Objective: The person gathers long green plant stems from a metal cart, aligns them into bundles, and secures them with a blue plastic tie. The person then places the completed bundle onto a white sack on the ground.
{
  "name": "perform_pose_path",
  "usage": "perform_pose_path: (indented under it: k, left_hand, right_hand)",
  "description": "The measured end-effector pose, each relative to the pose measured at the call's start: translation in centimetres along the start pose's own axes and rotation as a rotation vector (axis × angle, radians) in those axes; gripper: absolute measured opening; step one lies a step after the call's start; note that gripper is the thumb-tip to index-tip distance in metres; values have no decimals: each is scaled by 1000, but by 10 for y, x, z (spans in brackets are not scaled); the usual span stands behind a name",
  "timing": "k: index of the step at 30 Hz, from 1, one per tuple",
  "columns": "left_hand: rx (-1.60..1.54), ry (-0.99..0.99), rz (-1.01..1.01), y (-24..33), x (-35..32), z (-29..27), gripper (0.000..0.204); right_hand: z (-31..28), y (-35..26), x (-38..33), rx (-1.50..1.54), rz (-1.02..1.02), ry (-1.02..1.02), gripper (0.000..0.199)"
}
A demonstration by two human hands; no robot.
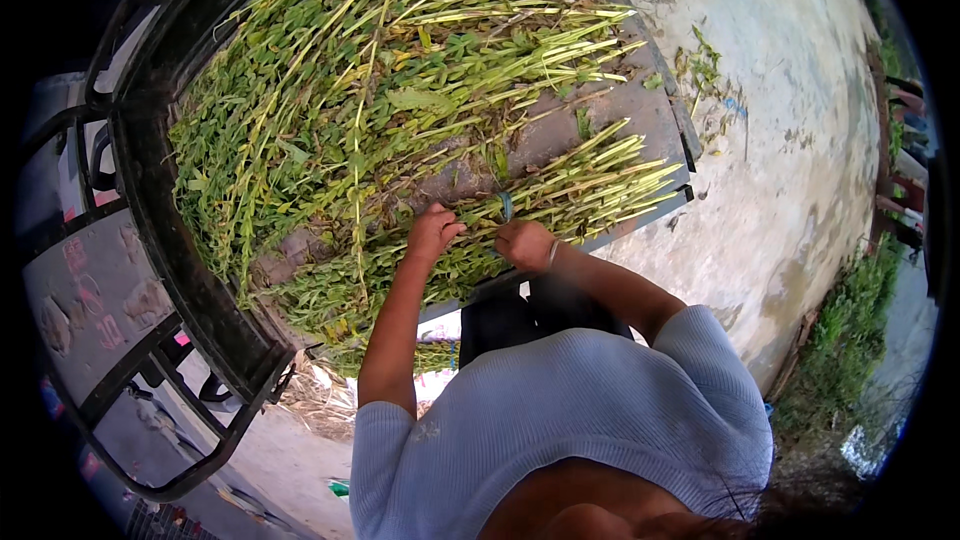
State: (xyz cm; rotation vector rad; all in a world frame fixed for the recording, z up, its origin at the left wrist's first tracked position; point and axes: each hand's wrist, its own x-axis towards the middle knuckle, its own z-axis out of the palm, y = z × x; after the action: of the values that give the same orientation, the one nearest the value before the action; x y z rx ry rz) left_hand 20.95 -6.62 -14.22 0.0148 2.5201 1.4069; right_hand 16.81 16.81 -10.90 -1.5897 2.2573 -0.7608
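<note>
A bundle of green leafy stalks [590, 185] lies on the grey metal bed [560, 130] of a cart, its cut pale ends pointing right. A blue band [506, 205] wraps the bundle near my hands. My left hand [432, 231] is closed on the stalks just left of the band. My right hand [524, 243], with a bracelet at the wrist, grips the bundle right below the band. A much larger heap of the same stalks [350, 90] covers the bed beyond and to the left.
A black metal frame [190, 280] rims the cart on the left. Stained concrete ground [790, 140] spreads to the right, with scattered leaves. A strip of grass [845, 340] runs along the far right. Dry straw [315, 395] lies below the cart.
</note>
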Motion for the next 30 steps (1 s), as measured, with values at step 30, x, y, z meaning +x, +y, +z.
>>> perform_pose_path:
  k: [30]
  left_hand:
    - [270,-152,-42,69,57,65,18]
  right_hand:
    - [-11,31,-15,74,-64,114,9]
